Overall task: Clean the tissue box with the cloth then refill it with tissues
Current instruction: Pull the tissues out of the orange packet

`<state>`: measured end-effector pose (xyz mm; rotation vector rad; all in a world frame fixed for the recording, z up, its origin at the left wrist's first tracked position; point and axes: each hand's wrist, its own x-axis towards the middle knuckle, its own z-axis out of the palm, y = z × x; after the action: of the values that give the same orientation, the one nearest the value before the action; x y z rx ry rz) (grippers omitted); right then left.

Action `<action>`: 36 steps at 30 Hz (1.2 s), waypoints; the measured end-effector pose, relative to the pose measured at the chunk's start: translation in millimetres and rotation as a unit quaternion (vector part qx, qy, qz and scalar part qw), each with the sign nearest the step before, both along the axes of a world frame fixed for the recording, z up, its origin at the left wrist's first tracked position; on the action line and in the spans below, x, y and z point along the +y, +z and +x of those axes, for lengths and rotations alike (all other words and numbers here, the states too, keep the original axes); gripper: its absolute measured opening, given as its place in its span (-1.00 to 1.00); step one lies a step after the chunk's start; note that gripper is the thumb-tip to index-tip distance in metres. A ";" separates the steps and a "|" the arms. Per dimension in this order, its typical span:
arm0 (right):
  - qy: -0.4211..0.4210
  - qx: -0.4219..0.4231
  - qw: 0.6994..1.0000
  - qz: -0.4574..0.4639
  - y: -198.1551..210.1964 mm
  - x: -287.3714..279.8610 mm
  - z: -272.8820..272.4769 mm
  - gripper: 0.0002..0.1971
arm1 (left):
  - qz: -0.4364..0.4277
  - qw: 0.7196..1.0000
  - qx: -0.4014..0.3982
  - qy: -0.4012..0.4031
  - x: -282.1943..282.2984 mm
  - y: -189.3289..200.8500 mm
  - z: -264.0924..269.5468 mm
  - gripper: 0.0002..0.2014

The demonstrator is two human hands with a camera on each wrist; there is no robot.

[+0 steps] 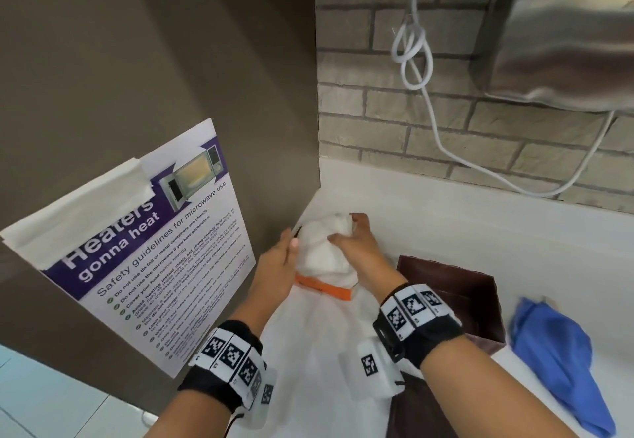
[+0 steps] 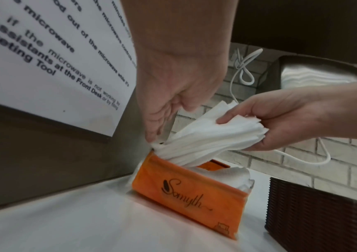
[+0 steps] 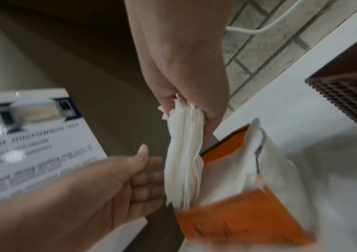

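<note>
An orange tissue pack stands torn open in the counter's left corner. A thick stack of white tissues sticks half out of it. My right hand grips the stack's upper end. My left hand lies against the stack's left side, its fingers straight. The dark brown tissue box stands just right of the pack. The blue cloth lies crumpled further right.
A microwave safety poster hangs on the brown side panel close to my left arm. A white cable dangles down the brick wall behind. A steel appliance is mounted at the upper right. The white counter runs off to the right.
</note>
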<state>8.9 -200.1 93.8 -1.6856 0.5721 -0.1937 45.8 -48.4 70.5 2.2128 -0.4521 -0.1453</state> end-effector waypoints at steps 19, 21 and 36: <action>0.054 -0.086 0.944 0.315 71.5 -42.3 -27.3 -0.60 | -0.389 0.867 0.310 0.021 -20.4 53.5 5.6 -0.53; 0.039 -0.063 0.959 0.272 69.5 -48.0 -35.3 -0.52 | -0.426 0.843 0.327 0.013 -27.3 62.0 4.8 -0.51; -0.085 0.235 0.966 -0.064 32.4 -140.6 -142.7 -0.40 | -0.090 0.984 0.130 -0.085 -159.7 20.6 -91.6 -0.80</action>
<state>-133.9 -340.8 126.2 -1.8177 1.0801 0.0530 -45.7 -208.1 91.1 1.9439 -0.4887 -0.4613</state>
